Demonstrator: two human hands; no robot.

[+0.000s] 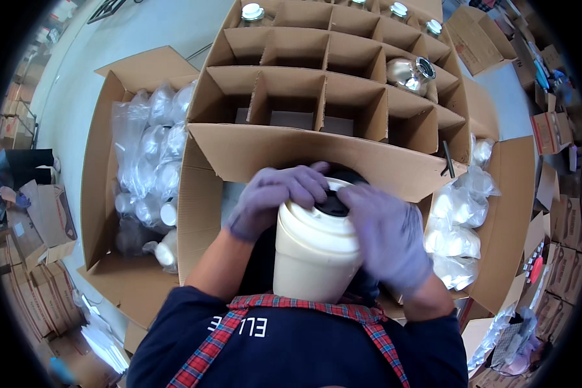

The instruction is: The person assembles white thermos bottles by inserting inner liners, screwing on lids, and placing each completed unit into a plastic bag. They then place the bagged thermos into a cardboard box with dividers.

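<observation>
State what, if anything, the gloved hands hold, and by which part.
A cream container, by its top: the left hand at the left edge, the right hand, slightly blurred, at the right.

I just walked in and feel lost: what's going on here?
A gloved person handles a cream container with a black piece on top: left hand over its rim, right hand, blurred, on the opposite side. Beyond it, a divided carton holds a silvery bottle and several white-capped ones. Bagged items lie in boxes on either side.

A tub (313, 268) is fronting the box (304, 154) of bottles (404, 74); left and right, cartons (97, 194) are containing bags (150, 149).
</observation>
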